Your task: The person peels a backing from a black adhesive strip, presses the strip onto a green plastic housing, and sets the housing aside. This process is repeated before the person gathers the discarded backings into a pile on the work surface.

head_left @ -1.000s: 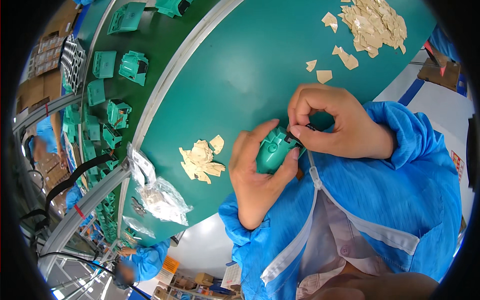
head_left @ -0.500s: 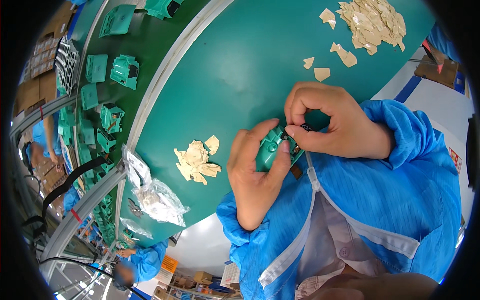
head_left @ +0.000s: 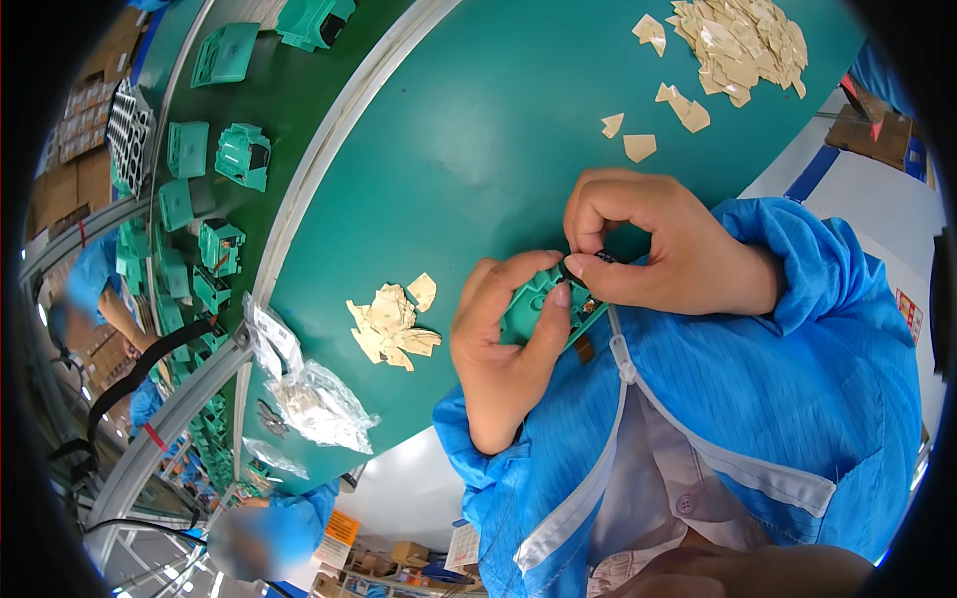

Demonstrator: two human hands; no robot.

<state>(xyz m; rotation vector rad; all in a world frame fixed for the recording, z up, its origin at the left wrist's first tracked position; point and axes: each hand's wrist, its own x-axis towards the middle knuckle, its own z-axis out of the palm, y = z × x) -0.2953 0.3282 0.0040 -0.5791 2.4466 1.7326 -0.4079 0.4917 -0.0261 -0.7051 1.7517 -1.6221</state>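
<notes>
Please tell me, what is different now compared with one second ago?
The left hand has turned the green plastic part from bulging side up to a flatter, edge-on pose. The right hand keeps pinching at its top edge. The tan scrap piles lie unchanged on the green table.

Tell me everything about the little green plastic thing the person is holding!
The small teal-green moulded plastic part looks hard and smooth, with raised ribs and edges on its face. Much of it is hidden by fingers. It is held tilted above the near edge of the green table, close to the blue jacket. The left hand cups it from below, thumb across its face. The right hand pinches something small and dark at its upper right edge.
</notes>
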